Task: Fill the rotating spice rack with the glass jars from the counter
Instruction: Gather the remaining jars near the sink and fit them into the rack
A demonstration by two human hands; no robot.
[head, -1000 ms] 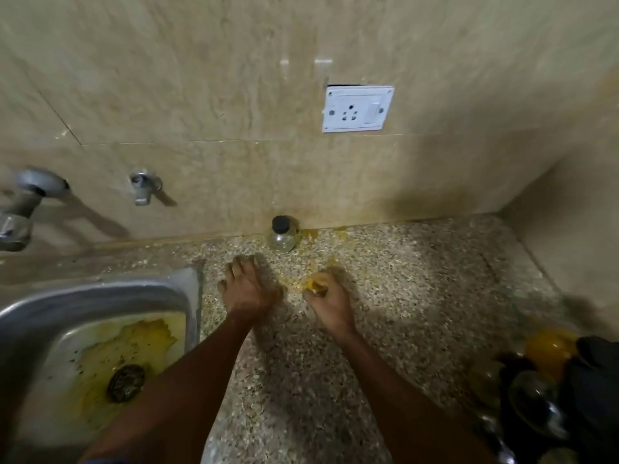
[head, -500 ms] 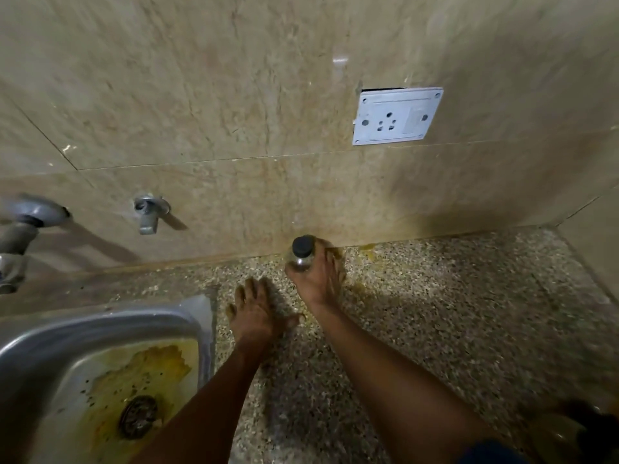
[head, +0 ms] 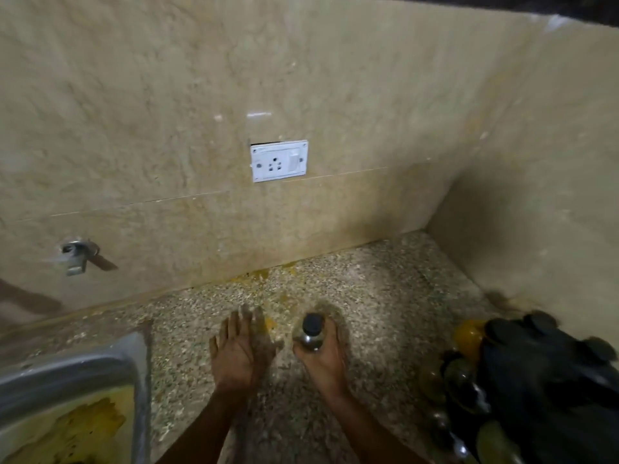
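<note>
The right hand (head: 323,358) holds a jar (head: 312,333) above the counter (head: 385,296); the left hand (head: 241,346) is flat, fingers wide; the rack (head: 536,380) sits at the counter's right edge.

beige tile wall (head: 167,112) | white socket (head: 279,161) | speckled counter (head: 385,296)

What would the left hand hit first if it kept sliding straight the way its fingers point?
The left hand lies open over the counter, fingers pointing toward the back wall. The line ahead crosses bare counter with yellow stains, so the wall base looks first. The jar sits off to its right. Depth is uncertain.
</note>
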